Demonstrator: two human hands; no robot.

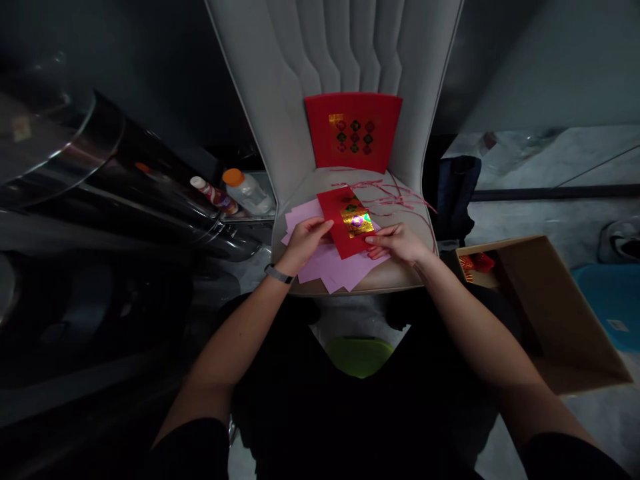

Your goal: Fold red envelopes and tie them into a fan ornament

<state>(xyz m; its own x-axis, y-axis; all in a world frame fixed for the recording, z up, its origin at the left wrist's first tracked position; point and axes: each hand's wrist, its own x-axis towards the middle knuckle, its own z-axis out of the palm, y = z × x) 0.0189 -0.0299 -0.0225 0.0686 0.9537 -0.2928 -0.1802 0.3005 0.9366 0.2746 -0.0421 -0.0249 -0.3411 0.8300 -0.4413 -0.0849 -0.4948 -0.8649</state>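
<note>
The left hand (303, 243) and right hand (401, 243) pinched a red card (334, 227) between their fingers, over pink papers (345, 270) on a chair (270, 53); its gold print (364, 228) was unreadable. Rightward, a box (565, 313) held a red ornament (480, 262). Leftward were two bottles (250, 195). Beyond lay strings (400, 200); a larger card (370, 155) leaned against the backrest (345, 47).

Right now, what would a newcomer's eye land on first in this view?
Probably the smaller red card with its shiny gold panel, held between left hand and right hand above pink sheets on the chair seat. Next comes the larger red card propped against the chair back, then perhaps the orange-capped bottle left of the chair.
</note>
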